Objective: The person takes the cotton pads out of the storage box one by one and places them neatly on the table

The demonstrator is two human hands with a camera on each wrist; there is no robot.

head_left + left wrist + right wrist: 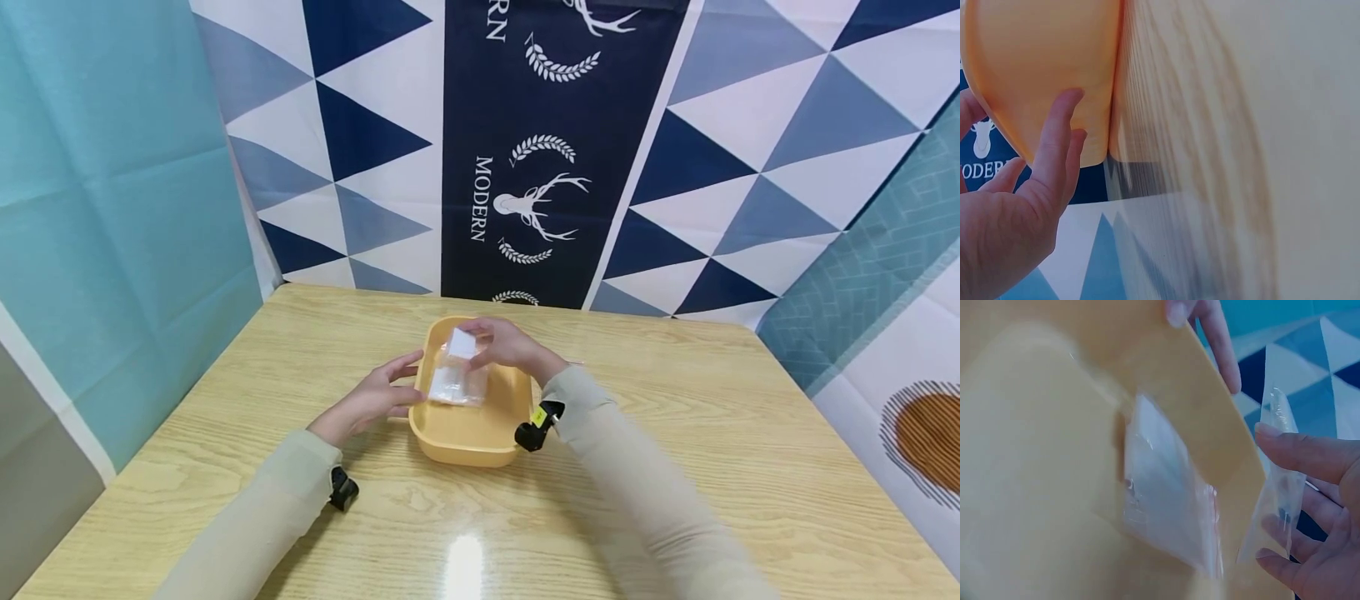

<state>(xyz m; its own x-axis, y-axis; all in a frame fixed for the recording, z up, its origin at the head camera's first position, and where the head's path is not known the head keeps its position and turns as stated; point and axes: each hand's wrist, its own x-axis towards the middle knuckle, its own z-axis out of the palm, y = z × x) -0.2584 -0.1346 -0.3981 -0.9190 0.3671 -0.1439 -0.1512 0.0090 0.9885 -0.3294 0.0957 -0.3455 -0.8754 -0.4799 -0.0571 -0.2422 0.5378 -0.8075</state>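
A yellow-orange plastic tub (465, 433) stands on the wooden table. My right hand (504, 342) is over its far part and pinches a clear plastic bag (1280, 481) between thumb and fingers. In the head view a white patch (461, 343) shows at this bag. A second clear zip bag (1163, 487), with a reddish line along its closure, lies inside the tub. At the tub's left side is my left hand (378, 393), its fingers spread and fairly straight. One digit tip comes over the rim, while other fingers (1057, 137) lie along the outer wall.
The pale wooden table (675, 467) ends at a patterned cloth backdrop (375, 167) behind the tub. A plain teal cloth (120, 183) hangs on the left. Small black wrist cameras sit at both sleeves, the right one (534, 435) close by the tub's right rim.
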